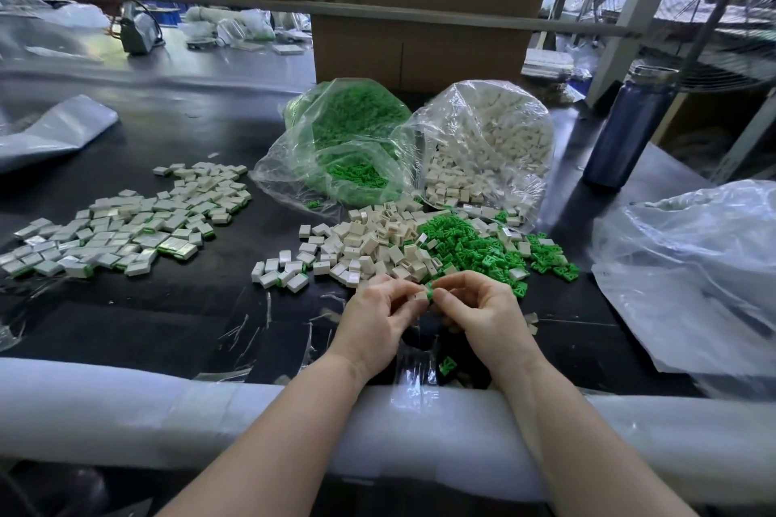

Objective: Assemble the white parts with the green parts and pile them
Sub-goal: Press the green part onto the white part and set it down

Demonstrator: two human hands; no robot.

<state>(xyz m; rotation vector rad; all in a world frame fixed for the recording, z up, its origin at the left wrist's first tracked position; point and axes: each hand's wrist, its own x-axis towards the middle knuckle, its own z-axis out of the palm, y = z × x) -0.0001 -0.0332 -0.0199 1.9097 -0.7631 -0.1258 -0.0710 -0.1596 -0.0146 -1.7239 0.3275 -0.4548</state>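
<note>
Far left on the black table (176, 306), a crumpled plastic sheet (50, 134) lies behind a wide spread of finished pieces (126, 227) — white blocks with green showing at their edges. No writing on them can be read.

Toward the middle, a small cluster of finished pieces (281, 271) sits just left of a loose heap of white parts (369, 239), which touches a heap of green parts (474, 243) on its right. Behind these stand two clear bags, the bag of green parts (348, 139) on the left and the bag of white parts (487, 139) on the right, both in front of a cardboard box (420, 50) with no legible print.

Near the table's front edge the left hand (378, 315) and right hand (483, 311) meet fingertip to fingertip. The left fingers are curled and pinch a white part, mostly hidden; the right thumb and forefinger pinch a green part (429, 290) pressed against it.

One green piece (447, 365) lies by the right wrist. Farther right stand a dark blue bottle (625, 130) and a heap of clear plastic bags (693, 273).
</note>
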